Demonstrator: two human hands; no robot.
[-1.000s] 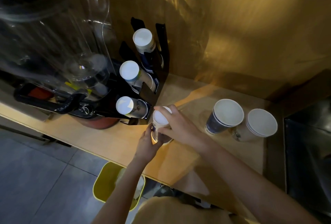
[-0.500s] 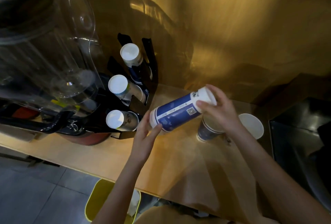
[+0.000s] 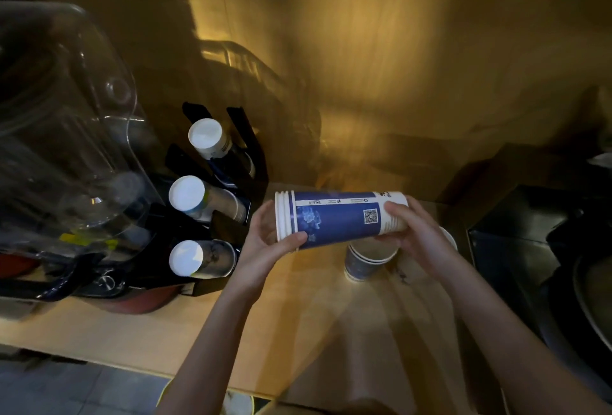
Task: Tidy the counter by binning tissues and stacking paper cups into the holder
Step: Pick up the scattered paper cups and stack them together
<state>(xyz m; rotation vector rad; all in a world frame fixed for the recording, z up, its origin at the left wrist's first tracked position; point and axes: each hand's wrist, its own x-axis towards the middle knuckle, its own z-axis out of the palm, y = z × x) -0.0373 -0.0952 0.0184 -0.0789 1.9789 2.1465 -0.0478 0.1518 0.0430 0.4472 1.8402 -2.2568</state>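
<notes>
A stack of blue and white paper cups [image 3: 334, 219] lies sideways in the air above the wooden counter [image 3: 132, 331]. My left hand [image 3: 265, 239] cups its rim end, and my right hand [image 3: 414, 232] grips its base end. The rims point left toward the black cup holder [image 3: 245, 146], which carries three slanted stacks of cups: top [image 3: 207, 138], middle [image 3: 188, 194], bottom [image 3: 187, 257]. Under my hands a blue cup stack [image 3: 362, 262] stands upright on the counter. Another white cup stack [image 3: 448, 237] is mostly hidden behind my right hand.
A large clear plastic dispenser [image 3: 66, 136] on a dark base fills the left side, right against the holder. A black appliance [image 3: 543, 232] stands at the right edge of the counter. A wooden wall rises behind. Grey floor tiles [image 3: 66, 388] show below the counter's front edge.
The cup stack has been lifted off the counter and turned from tilted to nearly level, rims now facing the holder. My view shifted, so the holder sits lower and further left.
</notes>
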